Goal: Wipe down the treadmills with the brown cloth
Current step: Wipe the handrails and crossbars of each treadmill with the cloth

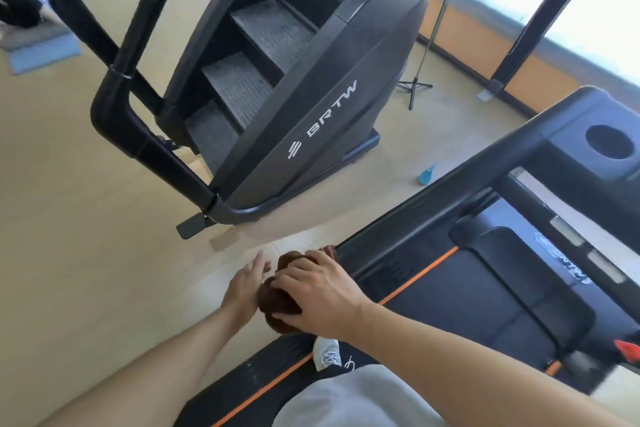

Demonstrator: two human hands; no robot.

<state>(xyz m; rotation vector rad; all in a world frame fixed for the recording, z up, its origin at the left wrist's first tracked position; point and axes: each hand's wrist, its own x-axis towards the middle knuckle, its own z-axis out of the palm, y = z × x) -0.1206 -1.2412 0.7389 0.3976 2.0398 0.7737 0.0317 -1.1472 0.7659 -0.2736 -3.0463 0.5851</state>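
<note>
The brown cloth [277,302] sat bunched in a wad at lower centre of the frame, right at the side rail of the treadmill [485,295], w/ a bit of it poking out against the rail's end just above the knuckles. The right hand [318,295] lay on top of the wad, fingers [294,279] curled down over it and gripping it, thumb side hidden underneath so how tight couldn't be told. The left hand [247,284] was just beside the cloth on its left, fingers fairly straight and loose, touching or nearly touching the wad but not holding it; looked more like steadying than gripping. Key relation: the cloth was already under the right hand, and the rail ran as a long dark bar from that spot up and to the right toward the console [595,149] w/ its cup hole at upper right. So the rail's long axis led away from the fingers toward upper right, and the right hand was the nearer one to it; the left was on the floor side, off the machine. Prob. the next stroke would call for sliding along that line. The belt w/ its orange edge stripe [420,276] lay below-right of the rail. A stair climber [294,80] stood upper centre, well apart, on the floor [86,236].
</note>
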